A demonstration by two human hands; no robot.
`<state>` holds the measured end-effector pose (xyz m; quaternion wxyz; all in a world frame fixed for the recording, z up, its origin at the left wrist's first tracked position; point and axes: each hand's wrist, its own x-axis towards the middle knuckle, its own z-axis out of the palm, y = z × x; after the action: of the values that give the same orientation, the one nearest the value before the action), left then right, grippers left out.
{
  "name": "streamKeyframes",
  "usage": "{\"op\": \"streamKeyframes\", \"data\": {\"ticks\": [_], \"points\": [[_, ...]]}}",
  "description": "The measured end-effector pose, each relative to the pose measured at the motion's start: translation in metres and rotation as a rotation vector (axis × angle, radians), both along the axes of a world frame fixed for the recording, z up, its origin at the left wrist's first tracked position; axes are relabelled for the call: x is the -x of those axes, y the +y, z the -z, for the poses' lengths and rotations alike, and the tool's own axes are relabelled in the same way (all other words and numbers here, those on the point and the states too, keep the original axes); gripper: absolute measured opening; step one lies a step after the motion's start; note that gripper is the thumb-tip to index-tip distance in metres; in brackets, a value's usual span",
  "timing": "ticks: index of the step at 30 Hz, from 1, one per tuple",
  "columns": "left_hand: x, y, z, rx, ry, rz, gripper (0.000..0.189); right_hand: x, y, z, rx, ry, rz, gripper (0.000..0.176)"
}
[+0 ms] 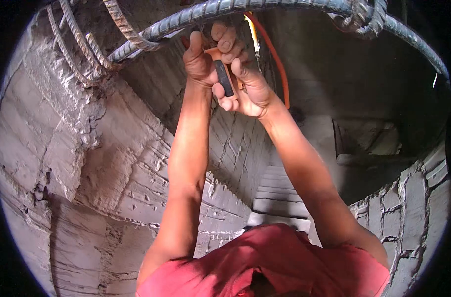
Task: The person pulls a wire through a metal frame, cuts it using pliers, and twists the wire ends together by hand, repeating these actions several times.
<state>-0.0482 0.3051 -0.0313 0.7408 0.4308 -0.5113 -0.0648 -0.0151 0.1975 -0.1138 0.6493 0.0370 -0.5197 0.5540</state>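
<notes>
Both bare arms reach up to the top middle of the head view, just under a ribbed steel bar (200,13). Between the hands is a small orange and black object (223,78). My left hand (201,62) has its thumb raised, and its palm side presses against the object's left side. Curled around the right and lower side of the same object is my right hand (248,89). Fingers overlap above it, and part of the object is hidden by them. What it is exactly I cannot make out.
An orange cable (280,62) hangs right of the hands. Bent rebar (77,42) sticks out at the upper left. Rough brick walls stand at left (121,148) and lower right (408,213). Steps (280,193) lie far below. Tie wire wraps the bar at the upper right.
</notes>
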Motion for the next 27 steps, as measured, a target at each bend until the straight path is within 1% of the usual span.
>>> {"op": "streamKeyframes", "data": {"ticks": [2,3,4,6,7,8,10,11,12,13,14,15,16,18,19,20,22,23,24,26,27], "points": [[0.000,-0.001,0.003,0.015,-0.005,-0.022,0.039,0.007,-0.016,-0.004,0.173,-0.092,0.492,0.059],[-0.001,-0.002,0.004,0.033,-0.018,-0.044,0.039,0.012,-0.023,-0.006,0.186,-0.099,0.591,0.057],[-0.001,-0.002,0.004,0.027,-0.012,-0.041,0.039,0.019,-0.029,-0.008,0.183,-0.091,0.593,0.057],[-0.002,-0.004,0.006,0.066,-0.041,-0.052,0.038,0.037,-0.040,-0.014,0.192,-0.217,1.131,0.057],[-0.003,-0.006,0.008,0.064,-0.037,-0.047,0.038,0.037,-0.037,-0.010,0.189,-0.347,1.473,0.054],[-0.003,-0.010,0.010,0.104,-0.043,-0.051,0.037,0.046,-0.038,-0.010,0.190,-0.344,1.478,0.054],[-0.003,-0.012,0.011,0.144,-0.054,-0.050,0.036,0.071,-0.041,-0.014,0.217,-0.612,2.119,0.051],[-0.003,-0.014,0.010,0.149,-0.065,-0.081,0.036,0.074,-0.034,-0.013,0.194,-0.534,2.099,0.054],[-0.003,-0.015,0.009,0.152,-0.076,-0.110,0.035,0.077,-0.029,-0.013,0.193,-0.532,2.109,0.054],[-0.001,-0.017,0.009,0.149,-0.078,-0.099,0.035,0.082,-0.025,-0.014,0.191,-0.468,2.213,0.054],[0.002,-0.020,0.010,0.180,-0.060,-0.185,0.034,0.085,-0.022,-0.016,0.185,-0.402,2.318,0.055],[0.005,-0.022,0.010,0.213,-0.041,-0.272,0.032,0.089,-0.021,-0.020,0.225,-0.389,2.276,0.054],[0.008,-0.020,0.009,0.213,-0.040,-0.262,0.032,0.085,-0.018,-0.019,0.226,-0.389,2.286,0.054],[0.021,-0.018,0.003,0.129,-0.043,-0.586,0.029,0.074,-0.009,-0.019,0.202,-0.512,2.253,0.046],[0.027,-0.020,0.005,0.160,0.024,-0.846,0.022,0.068,-0.005,-0.019,0.148,-0.448,2.216,0.034],[0.037,-0.032,0.000,0.163,0.026,-0.840,0.022,0.061,-0.006,-0.019,0.152,-0.453,2.221,0.034],[0.049,-0.049,-0.004,0.038,-0.036,-1.439,0.016,0.043,-0.016,-0.012,0.127,-0.486,1.799,0.024],[0.044,-0.051,-0.002,0.006,-0.223,-1.602,0.014,0.027,-0.023,-0.011,0.212,-0.559,1.579,0.022],[0.040,-0.057,0.000,0.009,-0.216,-1.607,0.014,0.015,-0.028,-0.009,0.217,-0.562,1.572,0.022],[0.035,-0.071,-0.002,0.064,-0.335,-1.939,0.021,-0.003,-0.031,-0.007,0.148,-0.240,0.720,0.028],[0.049,-0.081,-0.007,-0.036,-0.250,-1.997,0.029,-0.007,-0.030,-0.006,0.089,-0.237,0.592,0.035]]}}
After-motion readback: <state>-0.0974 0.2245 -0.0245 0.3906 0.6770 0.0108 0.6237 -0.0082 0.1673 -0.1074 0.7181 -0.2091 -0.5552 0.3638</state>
